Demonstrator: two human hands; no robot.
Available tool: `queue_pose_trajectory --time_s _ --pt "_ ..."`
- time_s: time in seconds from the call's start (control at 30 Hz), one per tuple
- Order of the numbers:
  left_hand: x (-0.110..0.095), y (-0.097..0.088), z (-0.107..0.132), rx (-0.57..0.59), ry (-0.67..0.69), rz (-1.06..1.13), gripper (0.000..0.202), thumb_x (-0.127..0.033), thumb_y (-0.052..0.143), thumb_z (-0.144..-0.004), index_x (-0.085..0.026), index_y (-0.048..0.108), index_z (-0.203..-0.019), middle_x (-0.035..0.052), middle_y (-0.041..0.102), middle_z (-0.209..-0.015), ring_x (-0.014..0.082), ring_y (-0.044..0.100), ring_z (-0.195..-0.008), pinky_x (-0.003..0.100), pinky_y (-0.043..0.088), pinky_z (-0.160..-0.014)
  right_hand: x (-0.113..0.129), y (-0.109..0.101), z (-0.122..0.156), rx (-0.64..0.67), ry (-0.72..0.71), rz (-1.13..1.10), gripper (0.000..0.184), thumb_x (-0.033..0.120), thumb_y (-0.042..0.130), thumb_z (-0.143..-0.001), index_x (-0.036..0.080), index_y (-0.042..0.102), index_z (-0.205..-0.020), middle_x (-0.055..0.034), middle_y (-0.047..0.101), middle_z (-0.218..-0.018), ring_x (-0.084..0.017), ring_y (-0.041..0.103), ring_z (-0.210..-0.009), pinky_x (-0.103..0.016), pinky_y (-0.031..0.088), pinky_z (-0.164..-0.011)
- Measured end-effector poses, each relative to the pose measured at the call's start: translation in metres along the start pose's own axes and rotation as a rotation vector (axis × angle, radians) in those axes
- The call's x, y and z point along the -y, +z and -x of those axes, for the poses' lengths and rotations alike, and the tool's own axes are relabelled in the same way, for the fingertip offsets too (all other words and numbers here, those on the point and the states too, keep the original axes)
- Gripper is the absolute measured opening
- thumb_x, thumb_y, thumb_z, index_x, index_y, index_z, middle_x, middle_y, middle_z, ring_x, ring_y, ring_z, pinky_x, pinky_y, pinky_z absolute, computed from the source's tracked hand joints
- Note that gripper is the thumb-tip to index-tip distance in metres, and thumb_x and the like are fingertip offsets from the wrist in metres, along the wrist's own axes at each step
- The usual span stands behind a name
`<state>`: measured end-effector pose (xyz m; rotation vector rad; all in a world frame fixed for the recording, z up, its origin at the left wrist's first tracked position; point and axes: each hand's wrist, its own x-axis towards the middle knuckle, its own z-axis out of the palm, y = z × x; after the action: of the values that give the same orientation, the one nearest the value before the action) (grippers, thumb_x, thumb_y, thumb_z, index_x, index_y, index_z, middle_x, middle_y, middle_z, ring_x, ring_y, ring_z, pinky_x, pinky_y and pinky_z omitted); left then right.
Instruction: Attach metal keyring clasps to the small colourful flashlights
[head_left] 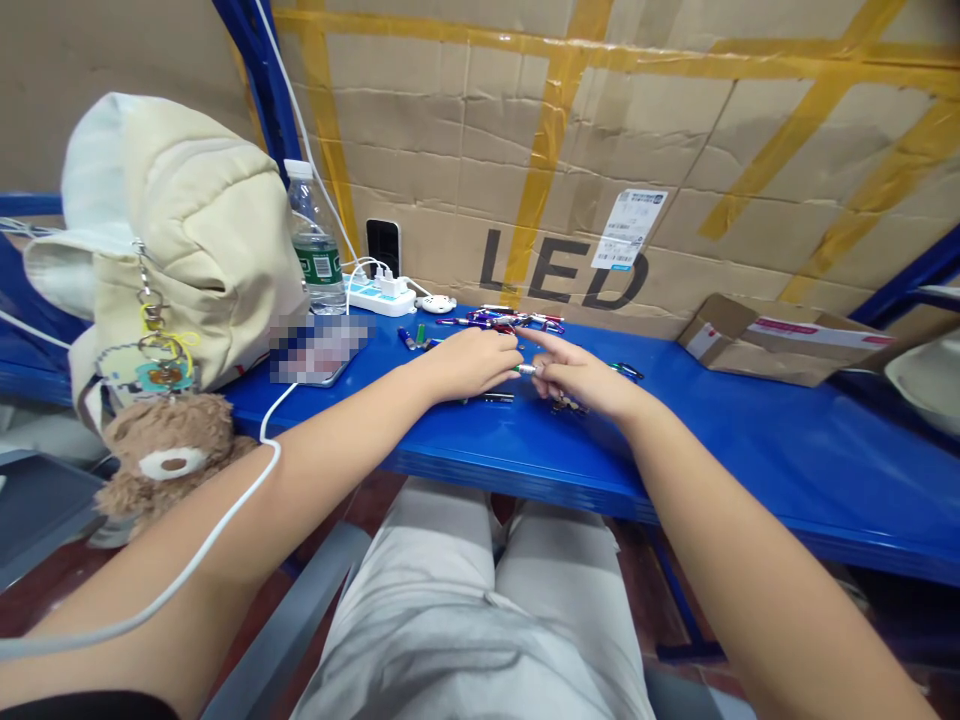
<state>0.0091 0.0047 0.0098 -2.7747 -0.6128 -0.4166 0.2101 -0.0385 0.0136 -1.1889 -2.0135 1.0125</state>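
Note:
My left hand (469, 362) and my right hand (577, 377) meet over the blue shelf (750, 450). Both pinch a small metallic cylinder with a green part (527, 369) between their fingertips. My right index finger sticks out toward the pile. A pile of small coloured cylinders (510, 320) lies just behind the hands. A few more pieces (491, 398) lie under my left hand, and one green piece (626, 371) lies right of my right hand.
A cream bag (187, 230) with a keychain and a plush bear (169, 455) sits at left. A water bottle (315, 245), a power strip (379, 293), a phone and a white cable are nearby. A flat cardboard box (772, 340) lies at right, a taped cardboard wall behind.

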Motion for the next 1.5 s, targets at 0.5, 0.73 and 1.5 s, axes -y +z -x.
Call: queue_pose_trajectory --time_s 0.5,0.73,1.5 --pt "-0.007 -0.001 -0.009 -0.164 -0.269 0.056 0.034 -0.035 0.034 -0.098 -0.016 0.059 -0.111 0.0102 0.064 -0.114 0.0229 0.057 -0.108 0.035 0.041 -0.089 -0.018 -0.053 0.010 -0.518 0.210 0.376 0.040 0.024 0.057 -0.079 0.016 0.061 -0.119 -0.0076 0.068 -0.091 -0.017 0.062 -0.080 -0.030 0.049 -0.075" --pt "-0.002 0.001 -0.009 -0.141 -0.301 0.149 0.036 -0.035 0.035 -0.097 -0.017 0.057 -0.119 0.0091 0.060 -0.126 0.0225 0.055 -0.116 0.037 0.041 -0.098 -0.048 -0.078 0.016 -0.337 0.584 0.912 0.010 0.024 0.065 -0.072 0.018 0.072 -0.077 -0.0055 0.073 -0.080 -0.018 0.065 -0.072 -0.024 0.045 -0.062" --pt "-0.006 0.004 -0.015 -0.167 -0.524 0.563 0.029 -0.038 0.047 -0.087 -0.014 0.063 -0.084 0.0049 0.067 -0.086 0.0196 0.059 -0.082 0.031 0.045 -0.077 -0.010 -0.003 -0.011 -0.349 -0.258 0.517 0.016 0.027 0.057 -0.083 0.018 0.056 -0.096 -0.0059 0.066 -0.088 -0.018 0.059 -0.076 -0.030 0.045 -0.069"
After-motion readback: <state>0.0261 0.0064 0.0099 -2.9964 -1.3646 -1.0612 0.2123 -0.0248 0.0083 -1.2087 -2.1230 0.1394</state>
